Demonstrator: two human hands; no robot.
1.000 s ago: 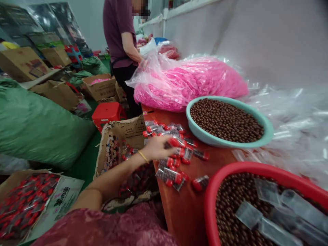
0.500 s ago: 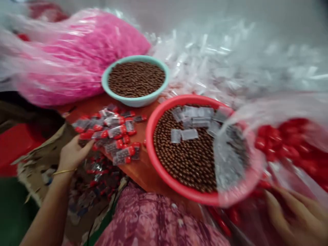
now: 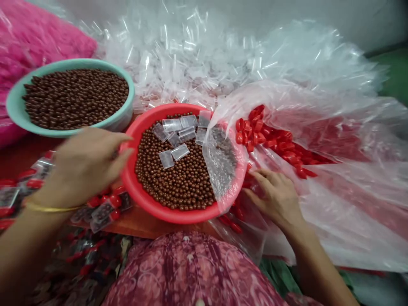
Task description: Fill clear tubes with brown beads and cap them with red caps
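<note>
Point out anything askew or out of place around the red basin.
A flap of clear plastic droops over the right rim of the red basin. It looks askew because it covers some brown balls there, while the others lie uncovered.

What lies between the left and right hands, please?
In the head view, a red basin lies there, holding brown balls and clear plastic pieces; plastic film covers its right side.

Hands [image 3: 84,165] flank red basin [image 3: 178,216] of brown beads [image 3: 181,182].
</note>
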